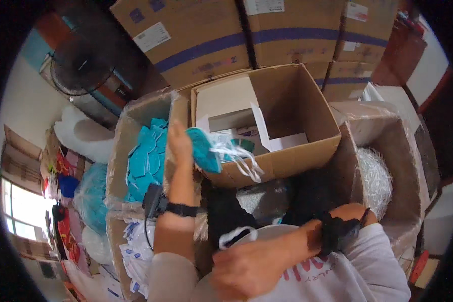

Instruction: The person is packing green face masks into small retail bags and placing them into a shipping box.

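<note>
Left hand (182, 143) pinching a teal face mask (202, 149) at frame centre, above the open cardboard box (287, 151). Right hand (246, 267) loosely curled near a white loop (235, 235), lower centre; grip unclear. Dangling white straps (239, 158) likely to snag the box rim.

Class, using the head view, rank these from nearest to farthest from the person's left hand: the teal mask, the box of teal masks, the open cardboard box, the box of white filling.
1. teal mask, in the left hand's grip.
2. box of teal masks, just left of that hand.
3. open cardboard box, right of and beyond it.
4. box of white filling, far right.
</note>
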`<act>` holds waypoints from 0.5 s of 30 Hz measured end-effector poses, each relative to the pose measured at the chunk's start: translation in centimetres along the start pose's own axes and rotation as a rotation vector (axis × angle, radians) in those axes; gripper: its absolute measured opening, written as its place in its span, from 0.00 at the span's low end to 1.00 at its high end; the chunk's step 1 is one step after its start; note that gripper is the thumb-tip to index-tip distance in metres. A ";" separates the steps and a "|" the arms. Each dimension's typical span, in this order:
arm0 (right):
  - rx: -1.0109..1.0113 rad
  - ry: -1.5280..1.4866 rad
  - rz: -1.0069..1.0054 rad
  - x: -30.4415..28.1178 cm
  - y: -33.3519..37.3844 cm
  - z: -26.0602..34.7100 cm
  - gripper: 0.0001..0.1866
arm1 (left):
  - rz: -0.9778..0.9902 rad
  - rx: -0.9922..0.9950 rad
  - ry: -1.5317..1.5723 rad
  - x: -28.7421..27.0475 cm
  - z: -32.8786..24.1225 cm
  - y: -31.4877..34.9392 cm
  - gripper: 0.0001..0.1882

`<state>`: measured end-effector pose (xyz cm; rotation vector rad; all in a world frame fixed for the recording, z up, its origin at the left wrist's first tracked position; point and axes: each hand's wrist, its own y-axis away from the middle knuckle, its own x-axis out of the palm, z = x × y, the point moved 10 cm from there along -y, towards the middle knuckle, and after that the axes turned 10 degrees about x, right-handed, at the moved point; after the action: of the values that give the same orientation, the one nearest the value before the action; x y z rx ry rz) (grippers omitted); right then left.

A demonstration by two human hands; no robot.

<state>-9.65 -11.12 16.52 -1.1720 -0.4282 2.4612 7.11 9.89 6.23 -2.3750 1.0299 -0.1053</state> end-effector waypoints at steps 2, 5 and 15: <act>0.120 0.107 -0.121 0.7 -0.4 -1.8 0.14 | 0.003 -0.171 0.092 -1.6 1.1 0.6 0.25; 0.388 -0.379 -0.728 -8.3 2.5 -11.7 0.14 | 0.094 -0.190 0.102 1.5 -4.5 2.7 0.23; 0.875 -1.200 -0.300 4.4 3.9 -16.0 0.20 | 0.019 -0.194 0.089 1.0 -2.4 4.6 0.23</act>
<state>-0.42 -10.78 2.24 0.7027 0.2002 2.3369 4.12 5.56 5.73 -2.5539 1.1503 -0.1088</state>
